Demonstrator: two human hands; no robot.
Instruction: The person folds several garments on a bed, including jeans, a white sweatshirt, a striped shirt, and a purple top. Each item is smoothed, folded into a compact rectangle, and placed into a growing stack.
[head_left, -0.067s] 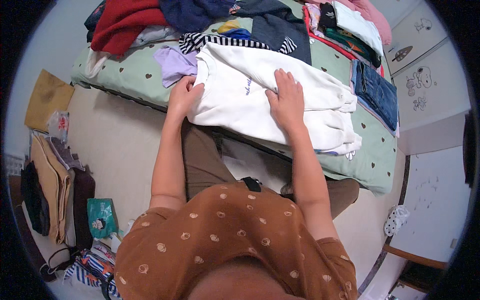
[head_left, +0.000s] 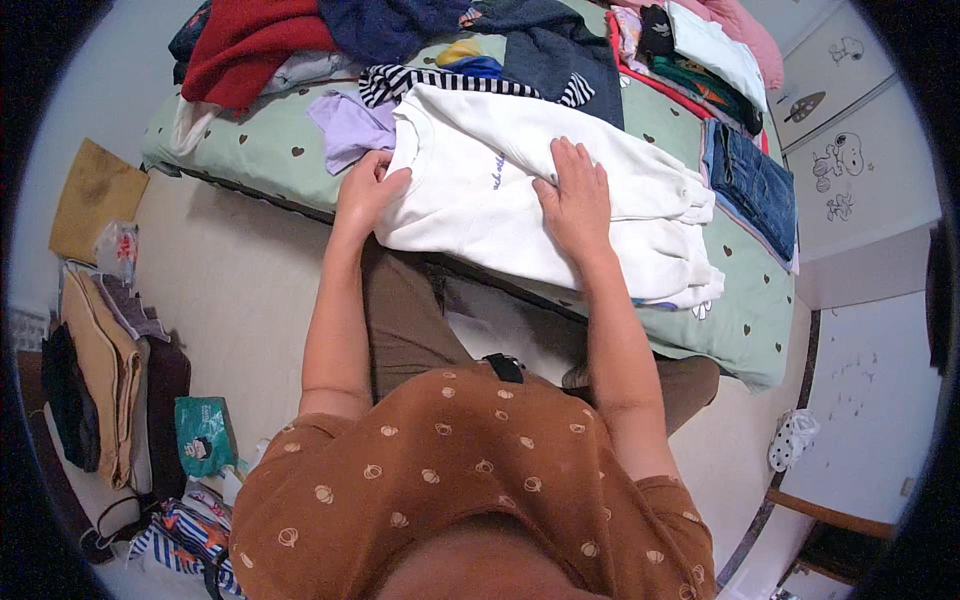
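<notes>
A white sweatshirt [head_left: 460, 215] with small dark lettering on its front lies on the bed's near edge, neck to the left. Its sleeves are laid in over the body, and the cuffs point right. My left hand [head_left: 366, 195] pinches the cloth beside the neckband, its fingertips partly hidden under the fabric. Flat on the middle of the sweatshirt rests my right hand [head_left: 577, 205], fingers stretched out. A lilac garment [head_left: 350, 130] lies just beyond my left hand, and a black-and-white striped garment [head_left: 440, 80] shows behind the sweatshirt.
Red [head_left: 255, 50] and navy clothes [head_left: 390, 30] are heaped on the green bedding [head_left: 740, 325] at the back. Folded jeans [head_left: 755, 185] lie at the right, with a stack of folded clothes [head_left: 715, 60] behind them. Bags and garments [head_left: 105, 370] stand on the floor at the left.
</notes>
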